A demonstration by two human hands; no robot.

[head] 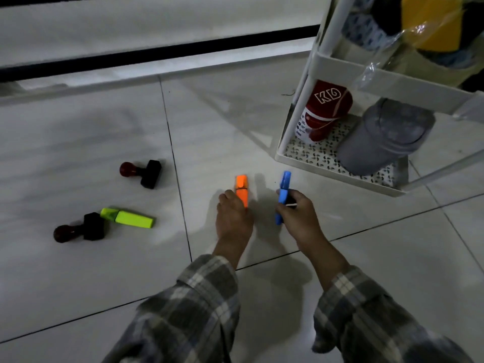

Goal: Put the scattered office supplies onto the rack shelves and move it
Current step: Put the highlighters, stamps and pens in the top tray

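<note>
**Left hand** [234, 218]: forearm reaching forward out of a plaid flannel sleeve [199, 299], back of the hand up, low over the floor. The fingers bend down over the near end of the orange highlighter [241, 186]. It is a chunky, flat-sided plastic marker with its cap end poking out past the knuckles. Whether it is clear of the tiles cannot be told.

**Right hand** [298, 213]: beside the left one and apart from it, with the wrist angled inward. Fingers and thumb are wrapped round the middle of the blue highlighter [284, 186], which is the same blocky plastic shape. It is held tilted, and both ends show beyond the fist.

**Loose items, out past the left hand's outer side:**
- green highlighter [131, 218], lying flat, with a translucent cap.
- near stamp [81, 229], on its side, with a dark red rounded knob and a black block base. The base touches the green highlighter's cap.
- far stamp [145, 173], of the same make, lying alone farther forward.

**Rack** [340, 66]: white plastic, ahead of the right hand and to its outer side. Its bottom shelf [301, 157] is perforated in a speckled pattern. The shelf holds a red-and-white bottle [324, 108] lettered "KD" and a tilted grey container [385, 137]. The upper tier shows crinkled clear wrap [419, 32].

**Floor** [104, 127]: pale glossy tiles with dark grout lines.
</note>
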